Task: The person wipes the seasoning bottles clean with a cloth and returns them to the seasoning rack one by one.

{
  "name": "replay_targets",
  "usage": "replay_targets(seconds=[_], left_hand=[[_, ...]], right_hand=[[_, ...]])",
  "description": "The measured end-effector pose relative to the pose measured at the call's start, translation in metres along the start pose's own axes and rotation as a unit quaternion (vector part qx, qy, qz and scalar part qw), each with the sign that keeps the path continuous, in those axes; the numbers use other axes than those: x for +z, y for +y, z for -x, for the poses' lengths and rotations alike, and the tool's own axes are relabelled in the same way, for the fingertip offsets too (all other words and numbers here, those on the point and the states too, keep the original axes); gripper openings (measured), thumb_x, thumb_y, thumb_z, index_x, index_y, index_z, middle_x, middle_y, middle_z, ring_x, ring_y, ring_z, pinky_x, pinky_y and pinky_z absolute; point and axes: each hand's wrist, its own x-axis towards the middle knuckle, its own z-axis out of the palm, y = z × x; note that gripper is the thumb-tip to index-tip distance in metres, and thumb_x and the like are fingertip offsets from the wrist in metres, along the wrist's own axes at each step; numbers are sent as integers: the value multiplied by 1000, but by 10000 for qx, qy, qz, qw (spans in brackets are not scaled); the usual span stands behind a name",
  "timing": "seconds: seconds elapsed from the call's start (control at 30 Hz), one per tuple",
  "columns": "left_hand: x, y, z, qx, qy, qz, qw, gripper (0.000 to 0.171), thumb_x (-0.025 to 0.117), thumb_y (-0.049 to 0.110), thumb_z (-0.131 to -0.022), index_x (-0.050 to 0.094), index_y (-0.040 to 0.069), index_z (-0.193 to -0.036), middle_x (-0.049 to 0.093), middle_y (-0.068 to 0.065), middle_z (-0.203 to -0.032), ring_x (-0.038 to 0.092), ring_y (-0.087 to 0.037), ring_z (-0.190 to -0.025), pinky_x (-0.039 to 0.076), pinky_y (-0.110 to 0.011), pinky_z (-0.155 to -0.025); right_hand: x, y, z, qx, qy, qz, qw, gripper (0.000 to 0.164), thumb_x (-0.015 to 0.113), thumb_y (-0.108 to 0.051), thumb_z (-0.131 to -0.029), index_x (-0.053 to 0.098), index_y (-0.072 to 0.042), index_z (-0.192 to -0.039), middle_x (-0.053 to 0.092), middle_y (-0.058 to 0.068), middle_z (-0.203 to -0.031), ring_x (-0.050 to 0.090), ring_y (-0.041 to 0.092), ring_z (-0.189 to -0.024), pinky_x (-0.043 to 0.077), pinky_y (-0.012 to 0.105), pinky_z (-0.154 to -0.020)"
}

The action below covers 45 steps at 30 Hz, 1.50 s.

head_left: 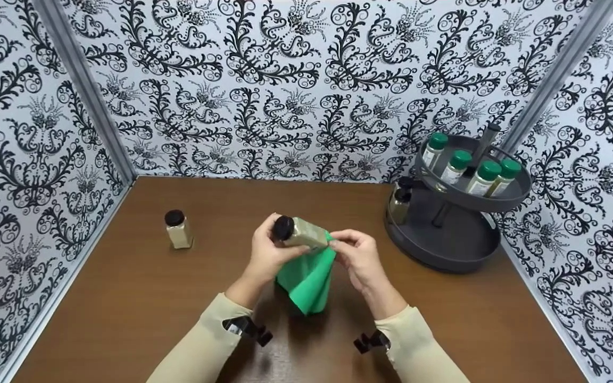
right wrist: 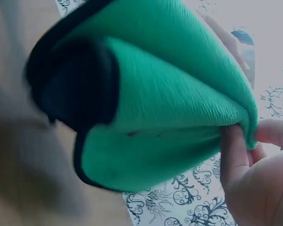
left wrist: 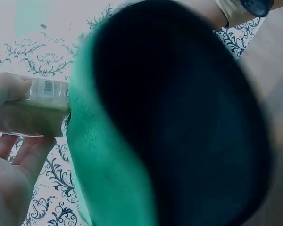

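Note:
My left hand (head_left: 269, 250) grips a clear spice jar (head_left: 309, 233) with a black lid, tilted so the lid points left and its base points right. In the left wrist view a barcode label shows on the jar (left wrist: 33, 106). My right hand (head_left: 358, 258) pinches a green cloth (head_left: 309, 282) between thumb and fingers, right at the jar's base. The cloth hangs in folds below the jar; its dark edging shows in the right wrist view, where the pinching fingers (right wrist: 235, 153) sit at the gathered end of the cloth (right wrist: 179, 94).
Another black-lidded spice jar (head_left: 179, 231) stands on the brown table (head_left: 125, 298) at left. On the right is a dark two-tier turntable rack (head_left: 445, 250). Green-lidded jars (head_left: 458, 166) fill part of its upper tier; black-lidded jars (head_left: 400, 206) stand on the lower one. Patterned walls enclose the table.

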Motion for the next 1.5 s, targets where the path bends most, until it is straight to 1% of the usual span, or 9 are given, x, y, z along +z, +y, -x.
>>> replay_targets(seconds=[0.13,0.37,0.57,0.8,1.03,1.17,1.27,1.33,1.5], left_hand=[[-3,2,-1,-117,-177,-87,9997,53,95,-11,-61,63,-7,-103,71,4,-101,69,-12,-95,59,-25,-85],[-5,5,-1,-186,-236,-94,9995,51,95,-11,-60,62,-6,-99,72,5,-98,69,-12,-93,58,-24,-84],[-2,7,-1,-77,-155,-191,9997,52,96,-8,-59,63,-3,-98,71,4,-98,68,-12,-94,57,-24,-86],[1,2,3,-153,-239,-113,9995,52,95,-10,-60,64,-5,-101,73,4,-99,70,-12,-95,58,-25,-87],[3,2,2,-178,-200,-139,9995,52,97,-7,-61,62,-4,-99,69,3,-96,67,-12,-93,57,-24,-85],[4,3,3,-159,-28,-51,9999,51,95,-8,-62,63,-6,-100,72,4,-98,69,-12,-93,58,-25,-85],[4,3,1,-129,146,16,9998,50,94,-8,-63,62,-7,-102,73,1,-100,69,-12,-94,59,-25,-85],[3,4,1,-136,198,14,9997,51,94,-9,-63,63,-6,-103,74,0,-102,70,-12,-95,59,-25,-86],[5,5,4,-177,19,24,9998,52,94,-11,-60,63,-7,-103,72,1,-102,69,-12,-96,59,-25,-88]], right_hand=[[1,0,1,-318,226,-91,9992,26,64,14,-91,78,-8,-90,73,2,-83,69,10,-74,60,22,-67],[3,6,1,229,35,24,9997,29,60,14,-91,76,-10,-88,72,1,-81,67,8,-71,57,21,-65],[-2,2,-3,-247,210,-189,9993,28,63,14,-91,78,-9,-89,73,1,-82,70,9,-72,60,23,-66],[-2,9,-5,201,27,34,9998,29,61,14,-90,76,-10,-88,75,1,-84,71,11,-75,60,25,-69],[-1,6,-5,-296,481,-383,9977,27,64,14,-91,78,-9,-89,73,1,-81,69,8,-70,59,22,-64],[0,7,-4,-71,163,-189,9997,29,62,14,-93,78,-11,-88,73,0,-81,69,8,-71,58,22,-65],[-2,4,-3,-132,36,-74,9999,30,62,15,-91,78,-10,-87,73,1,-82,69,8,-72,60,22,-66],[-3,-1,-4,-334,128,-130,9993,31,62,16,-90,78,-10,-87,73,1,-82,69,9,-73,60,22,-66],[-2,-4,-4,-676,517,-206,9962,31,63,17,-90,79,-10,-86,72,1,-81,68,9,-71,58,20,-63]])
